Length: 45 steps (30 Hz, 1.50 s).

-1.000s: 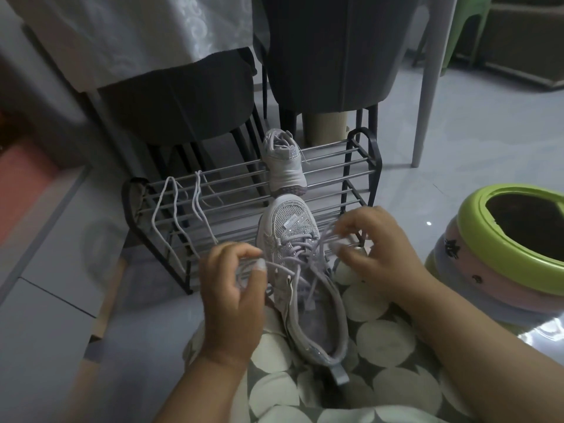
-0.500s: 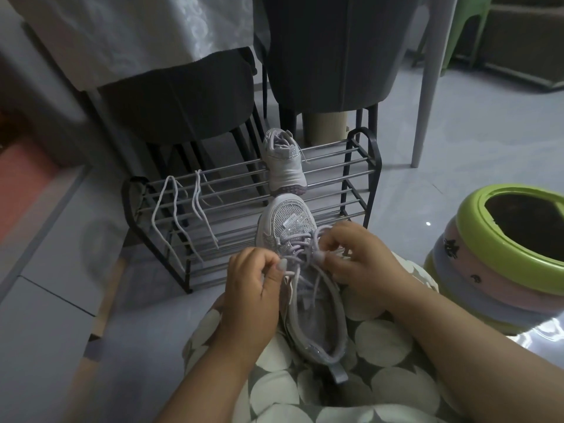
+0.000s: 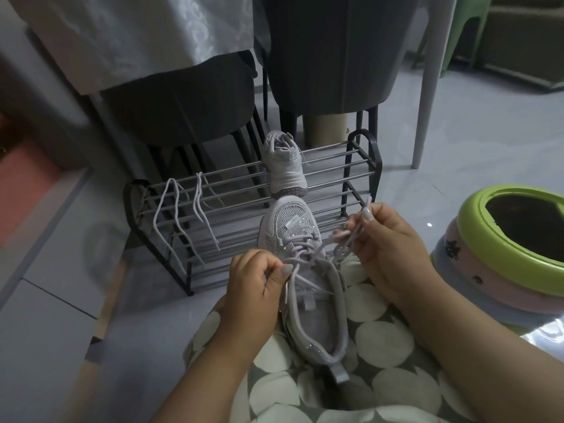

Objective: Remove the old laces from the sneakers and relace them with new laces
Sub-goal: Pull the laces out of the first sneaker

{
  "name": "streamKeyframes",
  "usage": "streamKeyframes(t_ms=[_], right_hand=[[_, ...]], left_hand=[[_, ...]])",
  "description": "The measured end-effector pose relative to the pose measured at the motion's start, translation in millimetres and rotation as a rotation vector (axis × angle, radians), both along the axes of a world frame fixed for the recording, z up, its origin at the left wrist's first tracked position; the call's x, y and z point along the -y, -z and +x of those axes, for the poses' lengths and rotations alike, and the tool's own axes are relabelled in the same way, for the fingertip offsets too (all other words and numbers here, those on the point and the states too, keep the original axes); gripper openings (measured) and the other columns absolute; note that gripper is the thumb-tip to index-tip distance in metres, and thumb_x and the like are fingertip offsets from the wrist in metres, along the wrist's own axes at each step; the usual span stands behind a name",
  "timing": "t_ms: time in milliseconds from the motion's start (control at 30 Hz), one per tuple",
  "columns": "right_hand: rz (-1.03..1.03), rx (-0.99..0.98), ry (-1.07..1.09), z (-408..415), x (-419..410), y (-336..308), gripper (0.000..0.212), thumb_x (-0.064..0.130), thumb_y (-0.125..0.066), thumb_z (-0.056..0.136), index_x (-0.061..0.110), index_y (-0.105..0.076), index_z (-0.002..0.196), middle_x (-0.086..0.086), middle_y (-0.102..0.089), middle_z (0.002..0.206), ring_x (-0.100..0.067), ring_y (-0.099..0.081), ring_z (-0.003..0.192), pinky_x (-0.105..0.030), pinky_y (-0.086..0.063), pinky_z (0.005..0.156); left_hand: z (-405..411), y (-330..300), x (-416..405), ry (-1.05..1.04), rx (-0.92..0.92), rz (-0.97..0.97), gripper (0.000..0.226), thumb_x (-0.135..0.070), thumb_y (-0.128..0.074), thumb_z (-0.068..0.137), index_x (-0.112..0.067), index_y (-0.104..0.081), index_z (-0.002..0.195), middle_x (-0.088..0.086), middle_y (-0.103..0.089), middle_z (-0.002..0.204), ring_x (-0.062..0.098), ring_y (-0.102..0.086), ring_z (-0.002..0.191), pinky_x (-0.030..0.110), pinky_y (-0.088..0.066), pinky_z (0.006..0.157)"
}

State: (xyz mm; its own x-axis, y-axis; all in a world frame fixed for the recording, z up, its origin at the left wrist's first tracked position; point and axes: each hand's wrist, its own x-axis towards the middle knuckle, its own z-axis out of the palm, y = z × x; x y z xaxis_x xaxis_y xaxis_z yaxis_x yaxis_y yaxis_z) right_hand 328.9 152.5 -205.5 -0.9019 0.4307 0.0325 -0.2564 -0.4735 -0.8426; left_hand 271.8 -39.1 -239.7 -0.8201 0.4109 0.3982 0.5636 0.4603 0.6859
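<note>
Two hands work the sneaker on my lap: my left hand pinches one limp, light lace beside its eyelets, my right hand grips the other end near its stiff tip, best for threading. Beyond the toe, spare laces drape the shoe rack.

Wire shoe rack blocks passage just ahead of the lap; stacked tubs obstruct the right. Open floor lies left.
</note>
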Motion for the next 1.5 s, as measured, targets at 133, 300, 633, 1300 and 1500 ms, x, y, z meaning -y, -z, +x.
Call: streamKeyframes(t_ms=[133,300,633,1300,1500], right_hand=[[0.052,-0.030,0.039,-1,4,1,0.020,0.008,-0.033,0.101,0.008,-0.042,0.083,-0.003,-0.053,0.058,-0.022,-0.059,0.057,-0.035,-0.056,0.064],[0.022,-0.070,0.098,-2,7,-1,0.021,0.007,-0.032,0.101,0.010,-0.043,0.084,-0.002,-0.053,0.057,-0.022,-0.063,0.061,-0.031,-0.056,0.066],[0.255,0.154,0.109,-1,9,-7,0.013,0.021,-0.031,0.104,0.015,-0.034,0.093,-0.001,-0.046,0.049,-0.020,-0.046,0.034,-0.028,-0.040,0.035],[1.343,0.405,-0.142,-15,4,-10,0.025,0.039,-0.064,0.086,0.022,-0.054,0.070,0.006,-0.052,0.061,-0.008,-0.043,0.055,-0.026,-0.036,0.054],[1.397,0.530,-0.243,-21,12,-10,0.021,0.038,-0.068,0.083,0.023,-0.058,0.071,0.006,-0.057,0.064,-0.007,-0.046,0.055,-0.024,-0.035,0.051]], left_hand=[[8,-10,-1,-0.101,0.278,0.262,0.024,-0.037,-0.049,0.095,-0.024,-0.055,0.075,-0.013,-0.061,0.073,-0.004,-0.054,0.072,0.010,-0.041,0.068],[8,-21,-6,-0.080,0.645,0.825,0.027,-0.033,-0.043,0.092,-0.011,-0.052,0.077,-0.004,-0.065,0.069,0.012,-0.066,0.077,0.031,-0.054,0.078],[3,-29,-7,-0.085,0.955,0.933,0.036,-0.033,-0.037,0.100,-0.014,-0.036,0.070,-0.002,-0.030,0.048,0.005,-0.022,0.028,0.009,-0.019,0.032],[-13,-33,-19,-0.077,0.361,-0.020,0.023,-0.029,-0.053,0.096,-0.021,-0.065,0.079,-0.002,-0.068,0.060,0.005,-0.066,0.055,0.034,-0.056,0.066],[-14,-28,-19,-0.094,0.449,-0.014,0.021,-0.032,-0.075,0.079,-0.019,-0.065,0.066,-0.009,-0.054,0.044,0.006,-0.046,0.044,0.026,-0.040,0.053]])
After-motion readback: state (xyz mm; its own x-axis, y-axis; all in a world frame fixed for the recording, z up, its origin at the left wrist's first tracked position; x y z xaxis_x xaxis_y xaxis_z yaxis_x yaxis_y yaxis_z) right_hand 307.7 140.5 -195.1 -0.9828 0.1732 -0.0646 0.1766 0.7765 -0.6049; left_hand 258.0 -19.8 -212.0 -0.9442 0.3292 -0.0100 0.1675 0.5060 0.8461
